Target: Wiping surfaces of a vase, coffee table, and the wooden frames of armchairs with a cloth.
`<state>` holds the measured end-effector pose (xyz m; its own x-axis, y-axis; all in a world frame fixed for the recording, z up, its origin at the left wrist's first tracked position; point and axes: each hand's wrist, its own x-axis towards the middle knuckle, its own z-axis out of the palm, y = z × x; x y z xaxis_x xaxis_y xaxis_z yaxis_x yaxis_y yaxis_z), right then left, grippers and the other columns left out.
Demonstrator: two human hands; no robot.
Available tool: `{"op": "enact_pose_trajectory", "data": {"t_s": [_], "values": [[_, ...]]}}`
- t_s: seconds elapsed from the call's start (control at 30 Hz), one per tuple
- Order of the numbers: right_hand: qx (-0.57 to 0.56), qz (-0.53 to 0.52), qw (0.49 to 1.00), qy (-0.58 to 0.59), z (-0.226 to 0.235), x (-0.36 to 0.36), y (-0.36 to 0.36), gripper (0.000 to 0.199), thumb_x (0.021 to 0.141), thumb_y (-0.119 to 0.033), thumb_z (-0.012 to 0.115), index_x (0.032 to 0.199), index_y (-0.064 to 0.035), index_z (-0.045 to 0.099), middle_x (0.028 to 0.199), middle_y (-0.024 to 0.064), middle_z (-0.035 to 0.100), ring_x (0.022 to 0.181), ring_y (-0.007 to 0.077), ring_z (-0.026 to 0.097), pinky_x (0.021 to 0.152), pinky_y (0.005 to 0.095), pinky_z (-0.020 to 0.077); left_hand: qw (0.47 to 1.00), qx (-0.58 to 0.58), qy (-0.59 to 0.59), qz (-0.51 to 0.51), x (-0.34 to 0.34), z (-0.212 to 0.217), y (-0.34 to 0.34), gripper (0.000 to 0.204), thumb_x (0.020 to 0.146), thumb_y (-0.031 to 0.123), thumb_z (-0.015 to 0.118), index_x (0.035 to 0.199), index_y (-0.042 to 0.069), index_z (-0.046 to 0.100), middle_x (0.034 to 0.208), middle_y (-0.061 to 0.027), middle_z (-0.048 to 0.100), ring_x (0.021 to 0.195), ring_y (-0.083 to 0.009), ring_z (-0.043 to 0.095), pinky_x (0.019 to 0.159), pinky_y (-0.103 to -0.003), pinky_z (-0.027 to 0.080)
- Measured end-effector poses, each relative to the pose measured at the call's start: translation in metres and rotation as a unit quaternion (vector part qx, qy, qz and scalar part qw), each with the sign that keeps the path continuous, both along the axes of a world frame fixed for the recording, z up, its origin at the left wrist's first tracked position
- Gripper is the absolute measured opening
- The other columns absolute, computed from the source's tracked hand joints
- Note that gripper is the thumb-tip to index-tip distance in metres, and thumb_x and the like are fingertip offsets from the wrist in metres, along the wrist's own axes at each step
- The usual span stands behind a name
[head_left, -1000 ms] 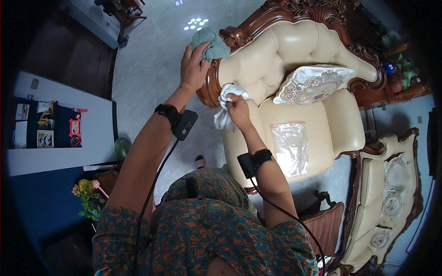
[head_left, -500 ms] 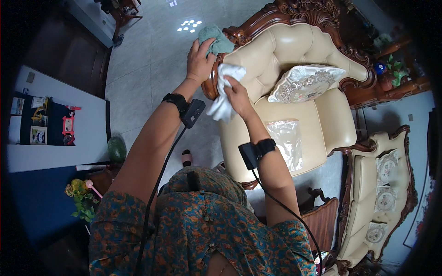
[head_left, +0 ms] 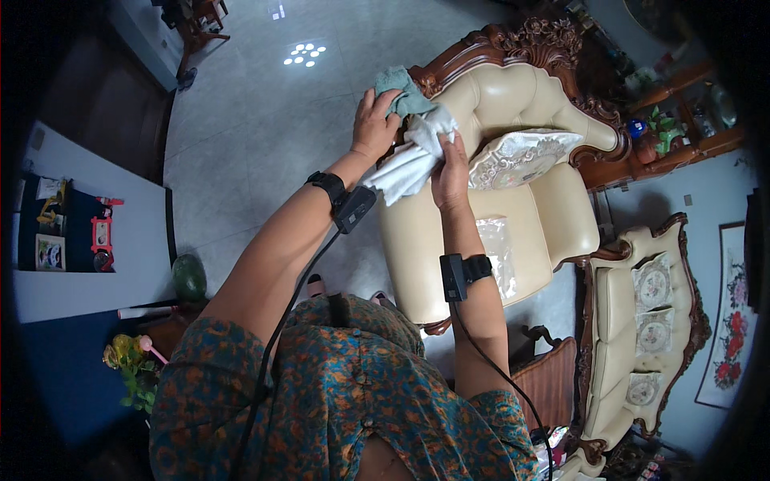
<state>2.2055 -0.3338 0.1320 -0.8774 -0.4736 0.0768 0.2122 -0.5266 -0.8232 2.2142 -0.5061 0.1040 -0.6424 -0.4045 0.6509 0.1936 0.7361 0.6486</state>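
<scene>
A cream leather armchair (head_left: 421,260) with a carved dark wood frame stands ahead of me, slightly right. At its left side, my left hand (head_left: 374,124) is closed on a bunched grey-green cloth (head_left: 401,90) by the wooden trim. Just right of it, my right hand (head_left: 451,174) grips a white cloth (head_left: 407,164), thumb on top, its loose end hanging down to the left over the armrest. The two cloths meet or overlap near the chair's upper left. Part of the armrest's wood is hidden behind the cloths and hands.
On the seat lies a clear plastic bag (head_left: 499,252), with a patterned cushion (head_left: 521,158) against the backrest. A matching sofa (head_left: 613,345) stands right, near a brown wooden table (head_left: 547,381). A green melon-like object (head_left: 189,276) and flowers (head_left: 132,365) are at left.
Both hands have shifted right with their cloths. The white cloth has been lifted and now touches the green one. My view has turned slightly, too.
</scene>
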Motion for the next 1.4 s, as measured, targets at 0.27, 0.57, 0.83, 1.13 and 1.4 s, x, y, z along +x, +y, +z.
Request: {"op": "enact_pose_trajectory", "data": {"t_s": [0.27,0.57,0.83,1.13,1.4], "values": [[0.467,-0.160,0.720,0.487,-0.058,0.050,-0.012,0.071,0.080,-0.016,0.070,0.140,-0.0049,0.035,0.142,0.0270,0.030,0.132,0.0430,0.031,0.108,0.0449,0.0287,0.983,0.158,-0.077,-0.049,0.033,-0.055,-0.041,0.042,0.085,0.013,0.055,0.125,0.002,0.049,0.119,-0.0240,0.052,0.111,-0.0412,0.050,0.094,-0.043,0.042],[0.537,-0.230,0.652,0.483,-0.062,0.053,-0.033,0.068,0.075,-0.010,0.073,0.136,-0.0134,0.041,0.135,0.0335,0.033,0.120,0.0502,0.038,0.100,0.0497,0.0359,0.917,0.227,-0.325,-0.050,0.154,-0.161,-0.069,0.046,0.086,0.020,0.057,0.127,0.000,0.048,0.121,-0.0251,0.053,0.113,-0.0404,0.051,0.094,-0.043,0.043],[0.561,-0.318,0.608,0.463,-0.032,0.038,-0.071,0.063,0.077,-0.012,0.068,0.135,-0.0139,0.043,0.132,0.0332,0.039,0.117,0.0492,0.044,0.097,0.0490,0.0404,0.879,0.292,-0.374,-0.053,0.217,-0.193,-0.122,0.051,0.084,0.018,0.058,0.131,0.000,0.046,0.120,-0.0240,0.053,0.110,-0.0395,0.052,0.093,-0.043,0.043],[0.631,-0.300,0.613,0.370,0.002,0.023,-0.098,0.057,0.080,-0.020,0.065,0.133,-0.0109,0.046,0.126,0.0332,0.045,0.112,0.0475,0.050,0.095,0.0478,0.0430,0.885,0.330,-0.324,-0.059,0.228,-0.193,-0.144,0.048,0.085,0.016,0.055,0.129,-0.002,0.047,0.115,-0.0224,0.055,0.107,-0.0369,0.053,0.092,-0.041,0.042],[0.558,-0.332,0.627,0.431,-0.063,0.070,-0.052,0.071,0.072,-0.009,0.070,0.135,-0.0105,0.039,0.137,0.0321,0.033,0.122,0.0496,0.038,0.102,0.0489,0.0361,0.863,0.360,-0.351,-0.059,0.271,-0.228,-0.184,0.053,0.087,0.018,0.052,0.134,-0.004,0.042,0.127,-0.0226,0.050,0.119,-0.0347,0.049,0.099,-0.039,0.039]]}}
